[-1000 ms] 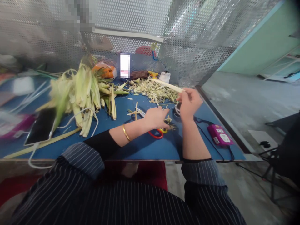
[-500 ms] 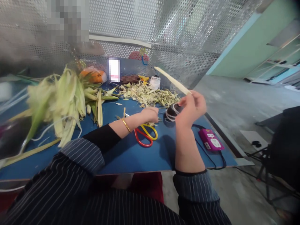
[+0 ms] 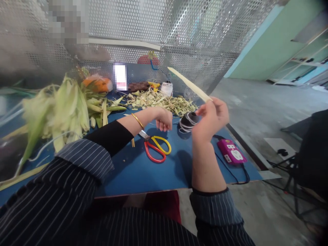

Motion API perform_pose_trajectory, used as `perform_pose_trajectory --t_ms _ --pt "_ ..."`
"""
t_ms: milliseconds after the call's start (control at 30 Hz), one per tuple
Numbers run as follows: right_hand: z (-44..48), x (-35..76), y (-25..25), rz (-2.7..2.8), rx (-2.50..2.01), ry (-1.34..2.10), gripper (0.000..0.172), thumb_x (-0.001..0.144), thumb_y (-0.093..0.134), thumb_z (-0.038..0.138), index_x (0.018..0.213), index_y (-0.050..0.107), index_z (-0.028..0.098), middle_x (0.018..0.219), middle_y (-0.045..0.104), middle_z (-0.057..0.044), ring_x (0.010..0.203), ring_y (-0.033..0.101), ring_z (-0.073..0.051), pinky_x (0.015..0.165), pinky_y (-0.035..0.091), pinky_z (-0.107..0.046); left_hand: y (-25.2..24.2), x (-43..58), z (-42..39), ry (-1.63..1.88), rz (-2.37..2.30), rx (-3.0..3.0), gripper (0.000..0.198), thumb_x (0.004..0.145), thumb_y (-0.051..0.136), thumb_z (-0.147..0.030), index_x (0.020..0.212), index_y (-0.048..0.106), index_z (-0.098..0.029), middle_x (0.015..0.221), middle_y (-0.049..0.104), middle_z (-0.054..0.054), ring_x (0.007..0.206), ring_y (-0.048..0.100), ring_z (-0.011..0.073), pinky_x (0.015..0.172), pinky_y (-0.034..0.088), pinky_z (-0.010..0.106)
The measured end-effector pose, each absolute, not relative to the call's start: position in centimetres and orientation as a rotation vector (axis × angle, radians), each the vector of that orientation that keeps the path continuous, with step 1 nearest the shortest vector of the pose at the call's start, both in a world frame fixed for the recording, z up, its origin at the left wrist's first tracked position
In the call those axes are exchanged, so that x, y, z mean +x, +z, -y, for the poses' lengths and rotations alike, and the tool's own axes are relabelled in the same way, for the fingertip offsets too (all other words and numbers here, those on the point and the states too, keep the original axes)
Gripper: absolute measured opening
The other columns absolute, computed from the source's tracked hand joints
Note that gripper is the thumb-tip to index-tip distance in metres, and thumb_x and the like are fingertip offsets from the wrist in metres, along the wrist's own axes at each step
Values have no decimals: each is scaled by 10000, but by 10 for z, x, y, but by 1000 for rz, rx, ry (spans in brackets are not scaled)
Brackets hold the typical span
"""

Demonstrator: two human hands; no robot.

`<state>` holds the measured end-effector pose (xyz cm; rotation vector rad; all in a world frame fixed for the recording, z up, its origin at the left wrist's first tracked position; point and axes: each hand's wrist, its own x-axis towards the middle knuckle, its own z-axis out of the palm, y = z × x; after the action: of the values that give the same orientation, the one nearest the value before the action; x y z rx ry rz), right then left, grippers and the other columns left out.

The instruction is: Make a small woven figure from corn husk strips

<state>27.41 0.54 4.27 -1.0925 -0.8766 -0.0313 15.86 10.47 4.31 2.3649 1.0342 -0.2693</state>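
Raised above the table's right side, my right hand (image 3: 214, 118) pinches the lower end of a pale, pointed corn husk strip (image 3: 189, 83), which slants up to the left. My left hand (image 3: 164, 119) is over the table with fingers curled downward, at the near edge of a heap of husk scraps (image 3: 153, 100). Whether scraps are inside its fingers is hidden. Scissors (image 3: 156, 153) with one red and one yellow handle lie below my left hand, their blades partly under the forearm. Between my hands stands a dark cone wound with white thread (image 3: 188, 122).
Long corn husks (image 3: 74, 102) are piled at the left. A purple power strip (image 3: 232, 151) with a black cable lies near the table's right edge. Along the back are an orange bundle (image 3: 97, 84), a white spool (image 3: 167, 89) and a perforated metal screen (image 3: 128, 20).
My left hand has moved up and away from me, and the scraps by the scissors are gone from that spot. The husk strip stays pinched in my right hand.
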Motion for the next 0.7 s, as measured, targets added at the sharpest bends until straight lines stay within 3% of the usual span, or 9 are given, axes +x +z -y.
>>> perform_pose_trajectory --t_ms 100,167,233,400,533,700 --pt "-5 271 43 869 -1089 -11 216 879 450 385 916 575 214 627 476 41 474 480 -85 465 436 -245 30 160 -108 -223 -999 2448 237 599 703 -239 822 758 -177 830 745 109 800 688 243 749 539 336" --pt "-5 269 44 845 -1073 15 188 866 464 360 881 573 208 612 476 46 464 469 -79 460 427 -238 27 158 -123 -10 -1063 2555 513 637 634 -149 1147 681 -181 1166 683 122 1090 614 253 930 469 333" --pt "-6 268 46 814 -1051 57 153 847 484 331 849 568 203 603 477 49 453 458 -74 454 419 -232 28 155 -140 161 -1170 2687 605 661 589 -122 1265 607 -150 1280 617 138 1172 567 257 968 439 308" --pt "-6 266 47 784 -1062 129 145 829 496 336 832 562 207 591 486 54 441 458 -74 440 415 -223 23 147 -147 319 -1099 2882 498 738 515 -132 1206 655 -230 1193 663 82 1138 573 221 968 414 310" --pt "-5 261 45 780 -1056 170 136 802 523 325 840 570 204 576 502 57 437 460 -75 445 424 -221 9 143 -140 281 -779 3143 339 785 507 -155 1042 729 -164 1047 692 146 1124 551 244 1001 362 365" --pt "-7 259 43 806 -1095 168 140 804 514 330 835 573 207 578 509 55 451 478 -77 453 437 -219 10 136 -155 240 -1008 3165 295 777 512 -129 952 748 -144 1145 654 168 1166 515 273 1030 313 424"
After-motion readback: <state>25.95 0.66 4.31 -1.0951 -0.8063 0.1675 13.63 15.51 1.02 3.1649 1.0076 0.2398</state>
